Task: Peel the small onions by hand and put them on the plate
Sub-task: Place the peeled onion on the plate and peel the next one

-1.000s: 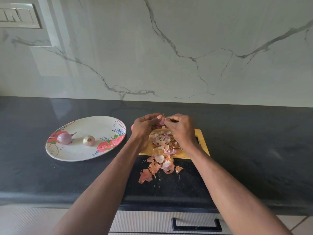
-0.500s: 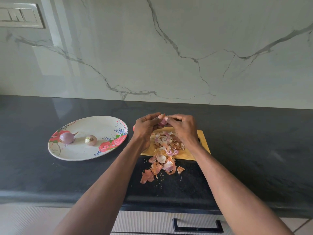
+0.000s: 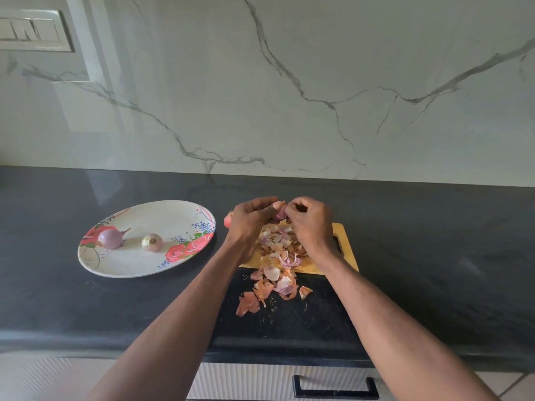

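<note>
Pink-purple onion [image 3: 278, 213] sits pinched between my two hands, raised above the far edge of the board [image 3: 346, 250]. My left hand [image 3: 251, 219] closes around it from the left; my right hand [image 3: 311, 219] closes on it from the right, fingers [image 3: 292, 204] curled at its top. Both hands are equally near; the onion lies directly between the fingertips. Its long axis I cannot tell, since the hands hide most of it. I judge the next move to be a pull of skin by the right hand away from the left.

Two peeled onions [image 3: 111, 238] lie on the plate [image 3: 162, 211], well to the left of the hands. Peels [image 3: 279, 256] cover the board and spill onto the tabletop [image 3: 434, 256]. Another onion [image 3: 227, 219] shows partly behind the left hand.

No brand, label or writing is legible; the plate carries only a rose pattern.
</note>
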